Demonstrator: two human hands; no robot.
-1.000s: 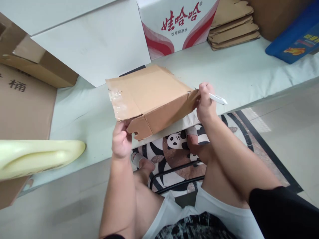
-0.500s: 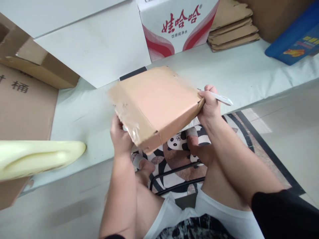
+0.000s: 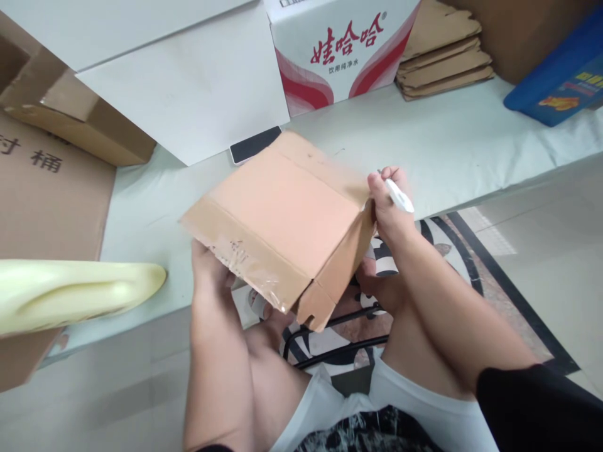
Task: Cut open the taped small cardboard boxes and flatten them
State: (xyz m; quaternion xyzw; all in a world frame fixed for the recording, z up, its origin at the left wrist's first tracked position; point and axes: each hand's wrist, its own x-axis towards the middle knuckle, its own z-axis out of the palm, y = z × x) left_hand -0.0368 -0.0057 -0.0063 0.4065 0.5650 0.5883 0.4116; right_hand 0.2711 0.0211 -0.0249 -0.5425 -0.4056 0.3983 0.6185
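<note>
A brown cardboard box (image 3: 287,207), tilted and partly flattened, is held up between my hands above the bench's front edge. Clear tape runs along its left flap, and the near side flap (image 3: 320,301) hangs loose. My left hand (image 3: 210,267) grips the box's left edge, with its fingertips hidden beneath the cardboard. At the right corner, my right hand (image 3: 391,204) is closed round a white utility knife (image 3: 400,196) and also pinches the box edge. The knife's handle points toward me; its blade cannot be made out clearly.
Behind the box lies a dark flat device (image 3: 252,145) beside a white carton (image 3: 188,94). A red-and-white water carton (image 3: 348,56), folded cardboard stack (image 3: 445,63) and blue container (image 3: 560,88) line the back. A pale yellow object (image 3: 85,292) juts in at left.
The box has tipped and opened out, its near side flap now hanging down. My left hand moved left and slightly down; my right hand turned with the knife and shifted slightly left.
</note>
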